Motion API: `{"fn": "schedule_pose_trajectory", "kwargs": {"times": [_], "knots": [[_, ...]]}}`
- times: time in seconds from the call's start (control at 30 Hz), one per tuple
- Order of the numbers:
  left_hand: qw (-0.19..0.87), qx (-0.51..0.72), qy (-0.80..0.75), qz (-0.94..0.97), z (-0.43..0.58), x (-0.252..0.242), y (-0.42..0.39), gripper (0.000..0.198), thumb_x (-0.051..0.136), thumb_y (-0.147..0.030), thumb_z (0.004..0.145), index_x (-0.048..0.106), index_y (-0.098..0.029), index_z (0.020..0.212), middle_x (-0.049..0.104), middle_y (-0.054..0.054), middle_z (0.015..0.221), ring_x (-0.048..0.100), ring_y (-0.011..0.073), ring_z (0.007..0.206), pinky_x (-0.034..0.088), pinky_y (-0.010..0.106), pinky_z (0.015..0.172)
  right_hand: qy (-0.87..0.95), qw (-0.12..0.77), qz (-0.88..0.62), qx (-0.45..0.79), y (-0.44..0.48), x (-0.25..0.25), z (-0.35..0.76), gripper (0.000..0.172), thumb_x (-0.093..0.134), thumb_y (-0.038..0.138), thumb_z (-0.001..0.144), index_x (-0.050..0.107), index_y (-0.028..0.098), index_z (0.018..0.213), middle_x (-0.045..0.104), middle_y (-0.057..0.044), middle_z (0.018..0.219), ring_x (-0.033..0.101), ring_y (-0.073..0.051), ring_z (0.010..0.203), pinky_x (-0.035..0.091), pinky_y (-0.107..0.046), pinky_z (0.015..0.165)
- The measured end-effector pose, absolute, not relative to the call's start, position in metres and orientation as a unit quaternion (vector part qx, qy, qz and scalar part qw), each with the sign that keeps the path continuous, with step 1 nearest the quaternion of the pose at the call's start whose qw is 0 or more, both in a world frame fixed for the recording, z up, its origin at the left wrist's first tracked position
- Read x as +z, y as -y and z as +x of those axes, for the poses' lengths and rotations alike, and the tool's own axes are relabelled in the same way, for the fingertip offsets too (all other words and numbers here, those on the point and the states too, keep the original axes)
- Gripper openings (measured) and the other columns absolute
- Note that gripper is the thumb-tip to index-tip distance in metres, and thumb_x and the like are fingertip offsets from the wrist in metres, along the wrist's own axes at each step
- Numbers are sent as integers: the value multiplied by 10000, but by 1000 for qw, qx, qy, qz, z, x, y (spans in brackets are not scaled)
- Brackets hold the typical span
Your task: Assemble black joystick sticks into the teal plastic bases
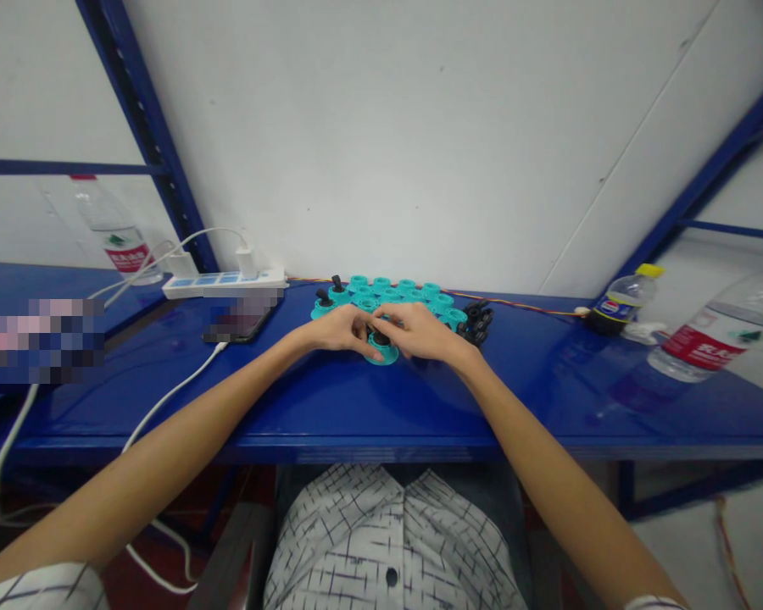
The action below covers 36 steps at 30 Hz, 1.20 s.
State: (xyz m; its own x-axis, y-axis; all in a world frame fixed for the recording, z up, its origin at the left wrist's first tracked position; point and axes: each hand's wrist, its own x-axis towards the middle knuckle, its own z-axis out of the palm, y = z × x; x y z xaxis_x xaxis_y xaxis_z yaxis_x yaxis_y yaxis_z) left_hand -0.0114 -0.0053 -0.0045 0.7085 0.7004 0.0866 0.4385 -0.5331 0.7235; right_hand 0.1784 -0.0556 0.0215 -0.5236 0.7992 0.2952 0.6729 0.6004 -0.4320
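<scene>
Gripping a teal holder (382,355) between thumb and curled fingers of the left hand (340,329), at the near edge of the cluster, over the blue table (381,415); pinching at the black part (380,339) in its top with the right hand (423,330) (hard to tell exactly where, with fingers so tightly bunched). Probably seating or turning that part, and, to judge by the pose, calling next for a firm hold below and a straight, even push or twist above. Out past the knuckles to more teal holders (407,288), including, at left, a couple topped in black. Just to the right, on to a pile of black parts (478,322). Further left, to a phone (254,318) and a white power strip (219,282); far right, to a cola bottle (621,302).
</scene>
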Motion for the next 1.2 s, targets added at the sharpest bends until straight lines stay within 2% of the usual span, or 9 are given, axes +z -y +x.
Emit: {"fn": "schedule_pose_trajectory", "kwargs": {"times": [0.13,0.33,0.5,0.77,0.83,0.97,1.03,1.2], "knots": [[336,179,-332,863,-11,-3,6,472,824,-536,571,615,-132,698,535,-40,547,443,88,508,294,221,477,853,222,-458,113,56,24,177,302,468,327,966,712,149,945,625,0,590,513,-110,509,335,-252,604],[309,168,-336,874,-9,0,7,468,811,-547,578,626,-130,683,524,-38,533,439,94,509,283,228,483,830,199,-519,-47,52,24,179,341,556,486,894,739,201,858,712,-55,776,568,-174,679,261,-276,588],[291,163,-338,880,-9,2,8,480,798,-563,593,577,-137,585,529,-23,523,435,96,506,285,237,492,819,174,-542,-76,53,23,180,413,491,511,914,717,182,809,679,-68,723,532,-175,641,237,-280,580],[287,159,-350,877,-8,3,9,457,803,-547,593,632,-130,674,562,-11,557,468,114,527,312,240,504,825,163,-535,-78,53,20,180,630,392,655,917,686,164,654,599,-58,593,450,-147,560,199,-285,567],[285,155,-346,880,-9,3,9,453,801,-541,600,637,-128,691,558,-17,560,459,107,524,306,232,499,829,170,-528,-69,54,20,182,581,437,633,901,677,166,651,593,-47,587,428,-137,545,193,-284,559],[283,145,-335,887,-9,4,9,487,790,-546,620,684,-125,842,586,-20,586,472,108,530,307,222,500,841,172,-511,-44,55,21,187,350,570,464,842,656,172,668,600,-20,601,406,-119,536,198,-275,550],[279,145,-337,888,-9,4,9,517,786,-564,617,689,-124,873,599,-16,600,487,112,537,310,223,504,842,169,-511,-40,55,22,186,322,582,424,829,641,170,640,586,-15,585,390,-114,526,196,-275,546],[268,151,-334,891,-9,4,8,475,783,-564,612,658,-135,772,543,-37,575,451,104,543,291,228,517,849,170,-498,-48,57,23,182,550,520,576,871,583,163,512,498,-7,496,321,-103,490,180,-283,540]]}}
